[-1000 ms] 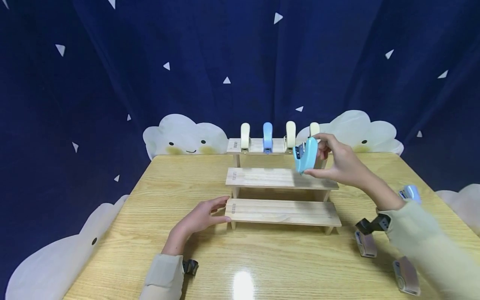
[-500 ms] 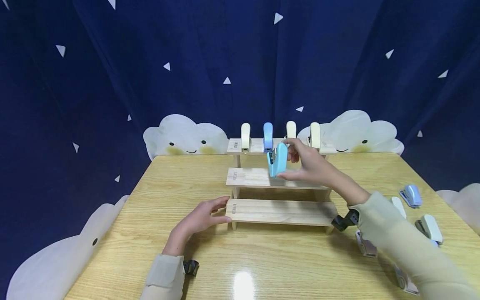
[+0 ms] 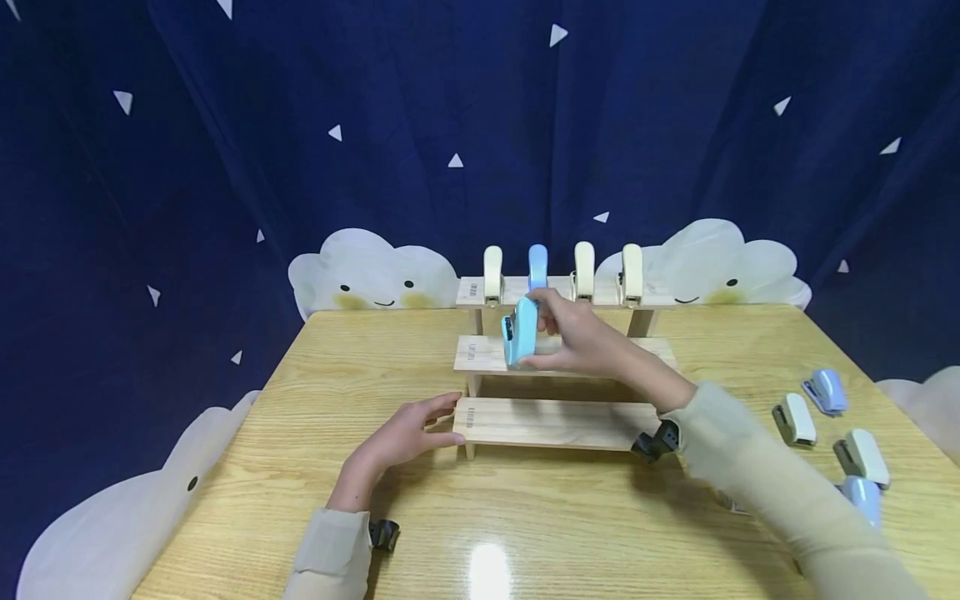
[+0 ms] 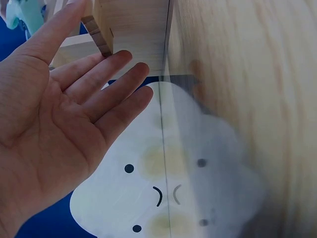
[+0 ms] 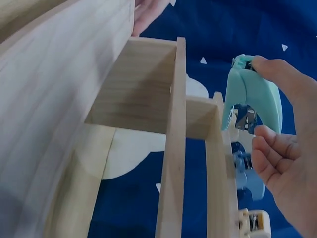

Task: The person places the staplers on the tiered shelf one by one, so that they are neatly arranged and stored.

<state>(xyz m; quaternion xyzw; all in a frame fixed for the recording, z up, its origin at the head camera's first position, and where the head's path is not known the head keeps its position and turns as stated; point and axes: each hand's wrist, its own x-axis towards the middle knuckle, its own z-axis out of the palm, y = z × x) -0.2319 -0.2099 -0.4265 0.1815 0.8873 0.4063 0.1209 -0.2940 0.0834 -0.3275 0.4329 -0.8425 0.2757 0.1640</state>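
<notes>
My right hand (image 3: 581, 337) pinches a turquoise stapler (image 3: 522, 333) between thumb and fingers, over the left part of the middle tier of a wooden three-tier rack (image 3: 555, 421). In the right wrist view the stapler (image 5: 252, 94) is tilted, its metal part showing. My left hand (image 3: 408, 433) is at the left end of the bottom tier, fingers extended, thumb by the front edge; in the left wrist view its palm (image 4: 54, 119) holds nothing. On the top tier stand cream staplers (image 3: 583, 271) and one blue stapler (image 3: 537, 262), its lower part hidden by my right hand.
Right of the rack, on the wooden table (image 3: 285, 467), lie a blue stapler (image 3: 828, 392), two white staplers (image 3: 798, 419) and another blue one (image 3: 862, 498). My right sleeve (image 3: 780, 475) covers part of that side. A dark blue curtain (image 3: 405, 100) hangs behind.
My right hand has carried the turquoise stapler leftward and slightly down, from the rack's right side to the left part of the middle tier. The left hand has stayed put.
</notes>
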